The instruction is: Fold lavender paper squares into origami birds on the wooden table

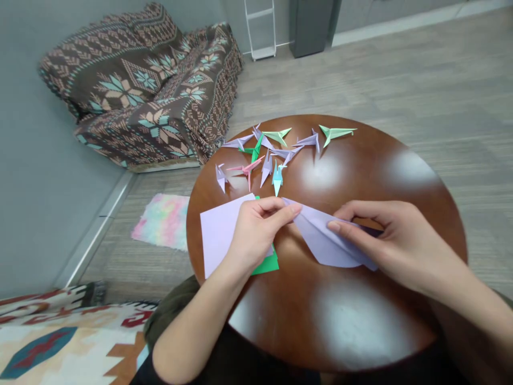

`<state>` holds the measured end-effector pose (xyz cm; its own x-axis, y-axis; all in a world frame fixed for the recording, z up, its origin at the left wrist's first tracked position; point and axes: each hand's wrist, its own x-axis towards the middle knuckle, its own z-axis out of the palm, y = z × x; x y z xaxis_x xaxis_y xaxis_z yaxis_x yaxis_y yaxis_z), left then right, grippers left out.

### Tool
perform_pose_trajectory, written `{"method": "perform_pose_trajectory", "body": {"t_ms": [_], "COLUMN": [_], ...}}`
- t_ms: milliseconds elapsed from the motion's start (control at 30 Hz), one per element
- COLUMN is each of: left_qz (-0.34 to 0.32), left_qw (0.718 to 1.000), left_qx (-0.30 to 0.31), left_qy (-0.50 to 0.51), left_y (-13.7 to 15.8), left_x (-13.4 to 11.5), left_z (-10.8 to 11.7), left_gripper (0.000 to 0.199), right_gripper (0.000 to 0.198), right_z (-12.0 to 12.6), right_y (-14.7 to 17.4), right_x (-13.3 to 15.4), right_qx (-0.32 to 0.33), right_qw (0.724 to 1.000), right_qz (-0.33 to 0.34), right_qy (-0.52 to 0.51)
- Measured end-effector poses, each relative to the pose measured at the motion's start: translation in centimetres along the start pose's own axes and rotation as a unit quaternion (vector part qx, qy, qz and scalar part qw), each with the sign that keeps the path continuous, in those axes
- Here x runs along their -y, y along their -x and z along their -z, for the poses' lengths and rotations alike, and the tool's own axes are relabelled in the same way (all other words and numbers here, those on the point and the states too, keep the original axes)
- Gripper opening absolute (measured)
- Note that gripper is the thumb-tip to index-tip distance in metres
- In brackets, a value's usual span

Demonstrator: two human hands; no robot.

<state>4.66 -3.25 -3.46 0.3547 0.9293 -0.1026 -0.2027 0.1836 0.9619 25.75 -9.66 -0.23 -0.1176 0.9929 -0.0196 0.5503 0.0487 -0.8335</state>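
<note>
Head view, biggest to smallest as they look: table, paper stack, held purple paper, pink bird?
1. Table
2. Paper stack and held purple paper: too close to rank, both partly covered
3. Pink bird

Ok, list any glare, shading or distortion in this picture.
All in the head view: white glare patches on the brown table; soft shading along the held lavender sheet; the patterned couch, upper left, looks tilted and stretched, probably lens distortion.
</note>
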Motion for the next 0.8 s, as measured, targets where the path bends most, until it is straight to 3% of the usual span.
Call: {"method": "perform_pose_trajectory", "body": {"t_ms": [433, 600, 800], "left_qz": [-0.011, 0.0, -0.003], "left_qw": [1.0, 1.0, 0.998], "left_qx": [0.016, 0.013, -0.038], "left_qy": [0.018, 0.021, 0.04], "left_y": [0.06, 0.09, 0.05], "left_x": [0.07, -0.15, -0.31], "left_z": [-0.01, -0.19, -0.27], "left_gripper": [0.01, 0.015, 0.011], "right_gripper": [0.03, 0.03, 0.027], "right_z": [-0.11, -0.23, -0.26], "right_y": [-0.21, -0.18, 0.05], "right_x": [-0.39, -0.41, -0.32], "right_qx": [0.013, 0.009, 0.005], "right_qw": [0.999, 1.0, 1.0], "right_qz": [-0.026, -0.014, 0.0], "right_qy": [-0.014, -0.008, -0.001]}}
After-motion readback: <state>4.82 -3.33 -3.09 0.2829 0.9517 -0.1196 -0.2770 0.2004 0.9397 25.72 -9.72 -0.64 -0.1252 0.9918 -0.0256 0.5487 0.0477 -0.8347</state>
